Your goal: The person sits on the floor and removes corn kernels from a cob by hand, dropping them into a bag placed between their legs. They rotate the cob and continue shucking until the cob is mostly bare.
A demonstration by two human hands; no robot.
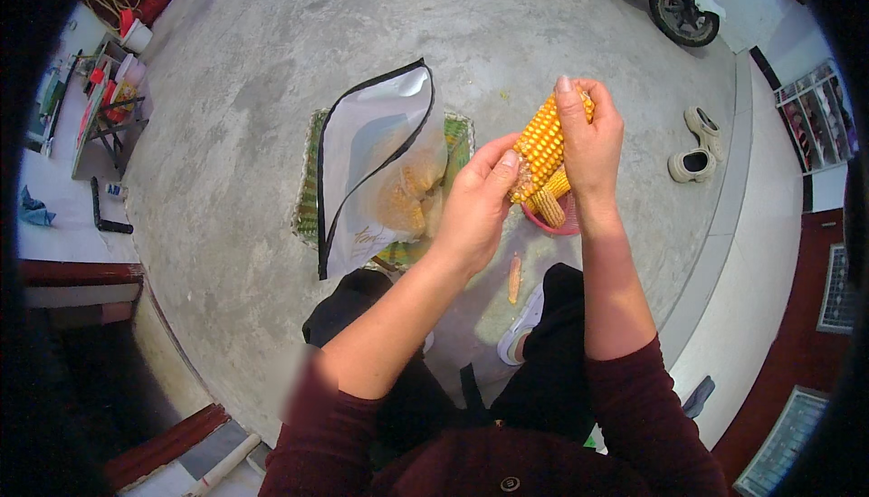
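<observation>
A yellow corn cob (pixel 541 149) is held in both hands, tilted, above a pink plastic basket (pixel 569 220). My left hand (pixel 483 188) grips its lower end, where some kernels are gone. My right hand (pixel 589 132) grips the upper end, thumb along the kernels. More cobs (pixel 551 205) lie in the basket, partly hidden by the held one. To the left, a translucent bag with a black-edged opening (pixel 380 123) stands open on a green woven mat or basket (pixel 309 191), with yellow corn (pixel 404 201) inside. A bare cob (pixel 514 278) lies on the floor near my foot.
Grey concrete floor (pixel 231 123) surrounds these things. Beige clogs (pixel 692 164) lie to the right, near a raised step (pixel 713 246). A scooter's wheel (pixel 682 11) is at the upper right. A shelf with items (pixel 818 117) and a folding stand (pixel 112 123) are at the sides.
</observation>
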